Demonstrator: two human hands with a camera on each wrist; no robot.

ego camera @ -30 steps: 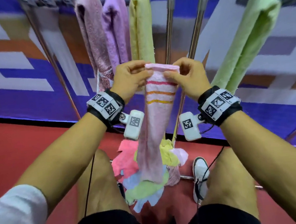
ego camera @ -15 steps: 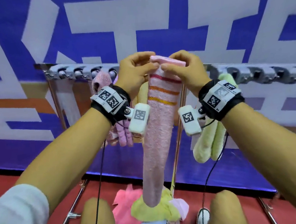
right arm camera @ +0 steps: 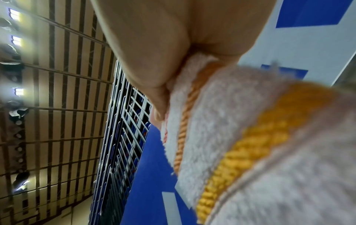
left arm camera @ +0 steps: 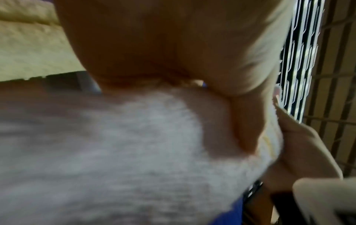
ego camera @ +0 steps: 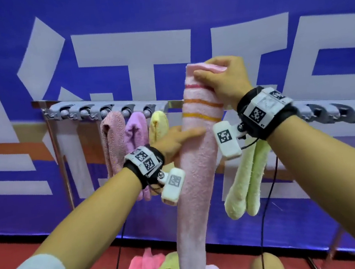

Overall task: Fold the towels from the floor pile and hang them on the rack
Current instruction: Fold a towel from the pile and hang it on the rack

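A long folded pink striped towel (ego camera: pixel 198 175) hangs upright in front of the rack (ego camera: pixel 105 111). My right hand (ego camera: pixel 209 71) grips its top edge above the rail, and the stripes fill the right wrist view (right arm camera: pixel 250 152). Lower down, my left hand (ego camera: pixel 185 134) holds the towel just under the stripes, with the thumb across the front and the fingers hidden behind. The left wrist view shows the thumb pressed on the towel (left arm camera: pixel 134 152). The floor pile (ego camera: pixel 154 268) lies below.
Hanging from the rack's grey clips are a pink towel (ego camera: pixel 113 140), a purple towel (ego camera: pixel 136 131), a yellow towel (ego camera: pixel 158 125) and, right of my towel, a green towel (ego camera: pixel 248 181). A blue and white banner stands behind. The floor is red.
My left hand let go of the towel's top edge and slid down to below the stripes. My right hand alone keeps the top, now higher than the rail. My head tilted up.
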